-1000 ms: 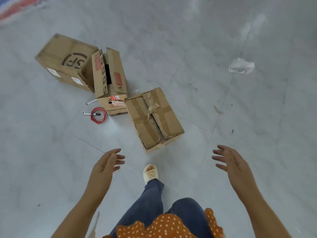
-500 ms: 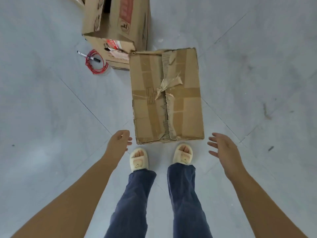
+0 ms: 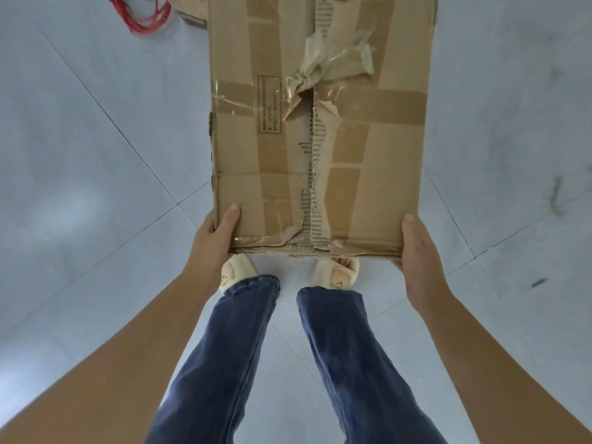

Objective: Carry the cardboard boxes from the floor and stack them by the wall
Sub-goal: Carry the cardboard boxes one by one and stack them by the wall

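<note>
Pale grey tiled floor [image 3: 80,187], dark scuffs at right. Coil of red cord [image 3: 141,14], possibly cable, top left. 2 cream slippers [image 3: 235,272]. Blue trousers [image 3: 336,363].

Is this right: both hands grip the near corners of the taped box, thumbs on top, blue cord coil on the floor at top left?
Not quite: the cord coil is red, not blue, as the head view shows. The rest holds: the left hand and right hand grip the near corners of the taped box, thumbs on top, and the coil lies on the floor at top left.
</note>
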